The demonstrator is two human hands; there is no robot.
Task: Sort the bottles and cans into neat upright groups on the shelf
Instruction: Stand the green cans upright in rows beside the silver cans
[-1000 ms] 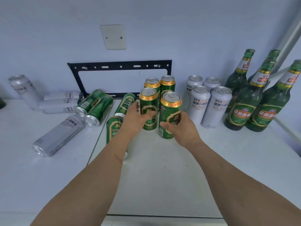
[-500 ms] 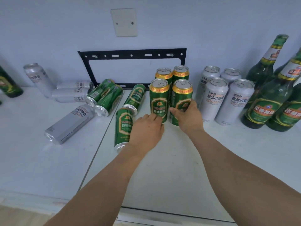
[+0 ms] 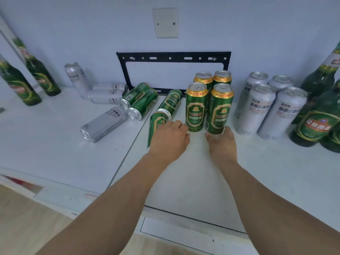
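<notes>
Several green cans (image 3: 196, 107) stand upright in a tight block at the middle of the white shelf (image 3: 55, 148). My right hand (image 3: 222, 140) lies just in front of the block, with thumb and fingertips at the base of the front right can (image 3: 219, 107). My left hand (image 3: 170, 138) rests palm down over a green can (image 3: 156, 124) lying on its side left of the block; its grip is hidden. More green cans (image 3: 139, 102) and silver cans (image 3: 103, 124) lie toppled to the left. Upright silver cans (image 3: 257, 105) and green bottles (image 3: 316, 122) stand at the right.
Two green bottles (image 3: 27, 83) and an upright silver can (image 3: 76, 78) stand at the far left by the wall. A black metal bracket (image 3: 173, 57) is fixed to the wall behind the cans. The shelf's front edge (image 3: 184, 216) runs below my forearms.
My right hand set its green can down in the block and slid down to its base. My left hand left the front left can and moved onto the lying green can.
</notes>
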